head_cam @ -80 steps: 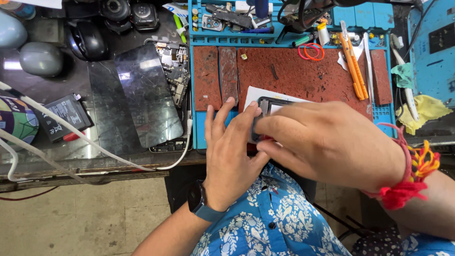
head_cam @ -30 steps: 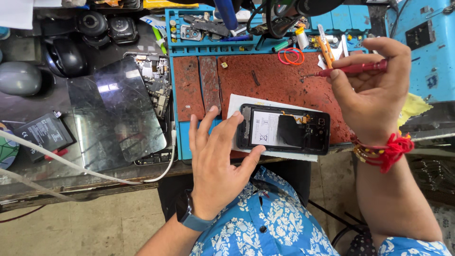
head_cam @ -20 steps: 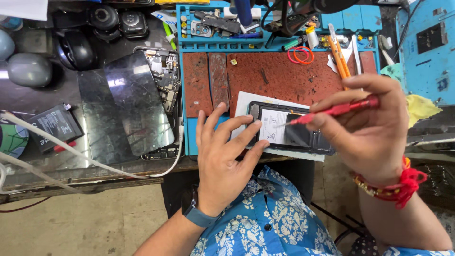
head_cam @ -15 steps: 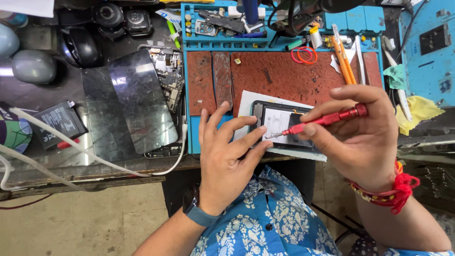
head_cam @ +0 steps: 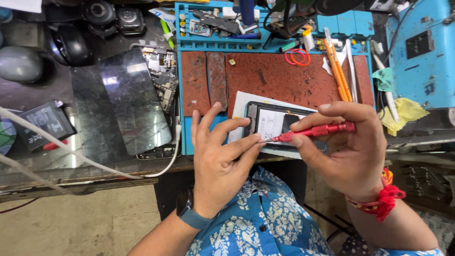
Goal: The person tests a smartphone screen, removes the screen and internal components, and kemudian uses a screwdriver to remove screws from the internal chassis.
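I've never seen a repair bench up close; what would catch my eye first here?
First, the two hands at the near edge of the bench: the right hand holds a red screwdriver with its tip on an opened phone, which the left hand steadies. Next, the blue mat under it, then the dark glass panel to the left.

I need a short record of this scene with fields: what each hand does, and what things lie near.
left hand: presses flat on the opened phone, fingers at its left end
right hand: holds a red screwdriver, tip at the phone's lower left corner
under phone: white paper on a blue and red work mat
left of mat: dark glass panel, black battery
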